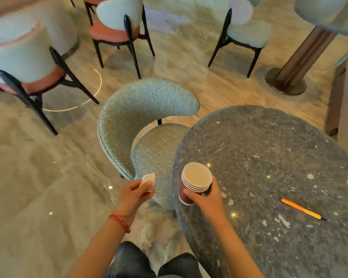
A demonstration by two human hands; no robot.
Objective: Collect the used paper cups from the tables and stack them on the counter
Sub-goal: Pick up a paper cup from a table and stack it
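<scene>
At the round table's left edge: stack of paper cups, held.
Right hand grips four nested maroon cups, cream inside, tilted; left hand pinches a crumpled white napkin.

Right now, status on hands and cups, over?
Right hand grip shut on cup stack, held at the table edge. Left hand grip shut on napkin. No loose cups on table, only a pencil.

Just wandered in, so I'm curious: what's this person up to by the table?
A person is clearing up. The right hand holds a nested stack of dark red paper cups over the edge of the round grey stone table; the left hand grips a crumpled white napkin. An orange pencil lies on the table.
</scene>
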